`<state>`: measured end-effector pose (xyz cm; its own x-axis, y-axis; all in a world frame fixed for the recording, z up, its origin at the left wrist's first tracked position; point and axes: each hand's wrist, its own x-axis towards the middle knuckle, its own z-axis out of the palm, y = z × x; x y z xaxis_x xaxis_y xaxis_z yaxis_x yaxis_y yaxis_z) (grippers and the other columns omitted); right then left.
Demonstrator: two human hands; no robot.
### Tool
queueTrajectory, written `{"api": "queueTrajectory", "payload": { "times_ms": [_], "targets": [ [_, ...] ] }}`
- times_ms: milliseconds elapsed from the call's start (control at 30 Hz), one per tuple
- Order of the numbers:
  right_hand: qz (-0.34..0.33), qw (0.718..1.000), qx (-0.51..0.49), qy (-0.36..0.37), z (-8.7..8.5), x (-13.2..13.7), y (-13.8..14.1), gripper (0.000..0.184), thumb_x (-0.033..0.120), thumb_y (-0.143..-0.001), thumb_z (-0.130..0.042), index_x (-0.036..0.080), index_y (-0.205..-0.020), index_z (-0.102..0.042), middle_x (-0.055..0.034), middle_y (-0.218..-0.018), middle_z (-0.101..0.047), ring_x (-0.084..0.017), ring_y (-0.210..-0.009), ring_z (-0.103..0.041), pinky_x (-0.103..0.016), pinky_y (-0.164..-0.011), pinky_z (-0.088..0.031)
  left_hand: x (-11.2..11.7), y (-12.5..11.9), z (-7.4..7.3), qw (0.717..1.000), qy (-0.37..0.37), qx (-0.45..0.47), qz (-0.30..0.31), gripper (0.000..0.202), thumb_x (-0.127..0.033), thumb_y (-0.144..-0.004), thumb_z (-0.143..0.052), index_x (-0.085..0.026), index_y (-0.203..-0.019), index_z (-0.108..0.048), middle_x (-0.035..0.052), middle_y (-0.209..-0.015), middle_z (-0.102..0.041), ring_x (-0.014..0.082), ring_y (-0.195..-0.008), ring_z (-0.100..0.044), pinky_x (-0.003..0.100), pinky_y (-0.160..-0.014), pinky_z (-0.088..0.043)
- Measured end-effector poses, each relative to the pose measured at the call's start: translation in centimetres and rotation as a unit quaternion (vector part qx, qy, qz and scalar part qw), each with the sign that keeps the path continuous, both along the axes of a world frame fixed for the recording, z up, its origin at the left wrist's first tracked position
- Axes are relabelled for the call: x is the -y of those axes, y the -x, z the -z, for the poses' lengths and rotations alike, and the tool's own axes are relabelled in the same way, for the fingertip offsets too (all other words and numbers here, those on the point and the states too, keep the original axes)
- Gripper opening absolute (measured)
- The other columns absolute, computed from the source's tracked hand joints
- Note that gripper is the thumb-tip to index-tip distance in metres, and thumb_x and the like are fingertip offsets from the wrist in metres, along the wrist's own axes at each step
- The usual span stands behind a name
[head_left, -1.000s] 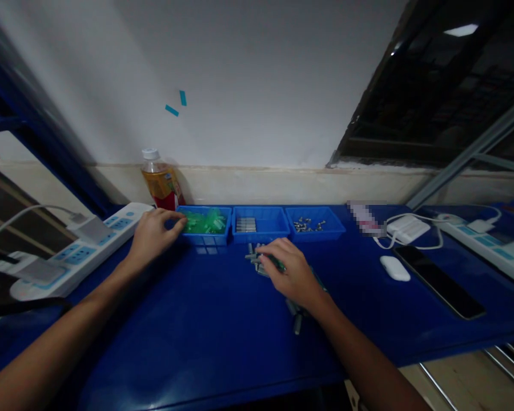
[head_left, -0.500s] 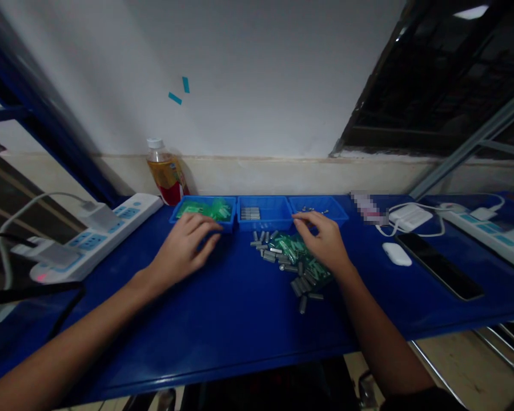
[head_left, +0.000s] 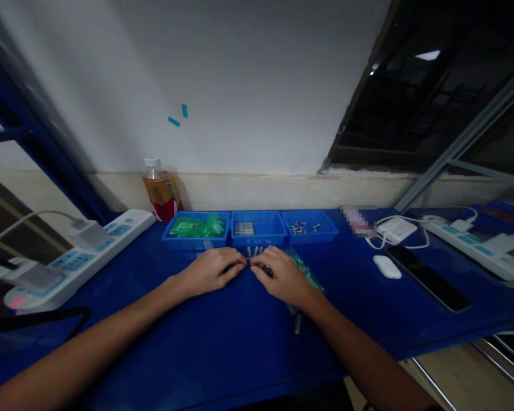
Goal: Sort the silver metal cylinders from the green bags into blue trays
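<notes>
My left hand [head_left: 212, 270] and my right hand [head_left: 282, 275] meet fingertip to fingertip on the blue table [head_left: 223, 337], just in front of the middle tray [head_left: 257, 229]. Both are closed in a pinch around a small part too small to name. Under and behind my right hand lies a heap of green pieces and small grey metal cylinders [head_left: 302, 274]. Three blue trays stand in a row: the left tray [head_left: 196, 229] holds green pieces, the middle one grey blocks, the right tray [head_left: 310, 226] small metal bits.
A drink bottle [head_left: 160, 191] stands by the wall at the back left. A white power strip [head_left: 75, 254] lies to the left, another [head_left: 471, 244] at the far right. A white charger [head_left: 394, 229], a white case [head_left: 387, 266] and a black phone [head_left: 430, 278] lie to the right.
My left hand came away from the left tray and my right hand from the right tray; both drew together in front of the middle tray, fingertips meeting.
</notes>
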<state>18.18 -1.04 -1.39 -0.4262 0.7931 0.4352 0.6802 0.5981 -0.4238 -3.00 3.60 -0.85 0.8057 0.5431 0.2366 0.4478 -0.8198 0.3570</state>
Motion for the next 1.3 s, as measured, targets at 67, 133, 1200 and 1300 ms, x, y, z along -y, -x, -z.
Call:
{"api": "queueTrajectory", "payload": {
  "times_ms": [67, 133, 1200, 1300],
  "targets": [
    [0.004, 1.000, -0.002, -0.003, 0.1, -0.1, 0.1, 0.013, 0.021, -0.087, -0.055, 0.018, -0.094, -0.066, -0.0044, -0.085, -0.065, -0.017, -0.081, -0.054, -0.031, -0.078, -0.042, -0.7, -0.2, -0.2, 1.000, -0.011, -0.020, -0.020, 0.022, -0.028, -0.093, -0.044, -0.018, -0.106, -0.058, 0.0058, -0.096, -0.064, 0.0181, -0.088, -0.061, 0.029, -0.080, -0.047],
    [0.011, 1.000, -0.008, -0.006, 0.2, -0.3, 0.1, 0.013, 0.021, -0.087, -0.055, 0.017, -0.093, -0.066, -0.0043, -0.084, -0.065, -0.017, -0.081, -0.055, -0.031, -0.078, -0.042, -1.1, -0.3, -0.2, 0.998, -0.021, -0.050, -0.040, 0.024, -0.030, -0.089, -0.051, -0.018, -0.110, -0.056, 0.0065, -0.101, -0.062, 0.0199, -0.090, -0.061, 0.030, -0.080, -0.048],
    [-0.028, 0.997, -0.010, -0.072, 1.2, -1.5, 0.4, 0.015, 0.018, -0.094, -0.042, 0.018, -0.091, -0.057, -0.0061, -0.084, -0.061, -0.020, -0.082, -0.055, -0.034, -0.078, -0.043, 0.3, -0.9, 2.0, 0.988, 0.032, 0.140, -0.062, 0.021, -0.028, -0.090, -0.051, -0.017, -0.107, -0.052, 0.0025, -0.088, -0.057, 0.0122, -0.072, -0.054, 0.024, -0.066, -0.043],
    [-0.033, 0.997, -0.027, -0.064, 1.0, -1.3, 0.4, 0.017, 0.018, -0.094, -0.041, 0.018, -0.088, -0.057, -0.0051, -0.079, -0.060, -0.019, -0.079, -0.055, -0.033, -0.076, -0.043, 0.5, -0.8, 2.0, 0.990, 0.004, 0.132, -0.051, 0.015, -0.026, -0.092, -0.048, -0.017, -0.101, -0.056, 0.0022, -0.083, -0.058, 0.0131, -0.075, -0.056, 0.025, -0.070, -0.043]
  ]
}}
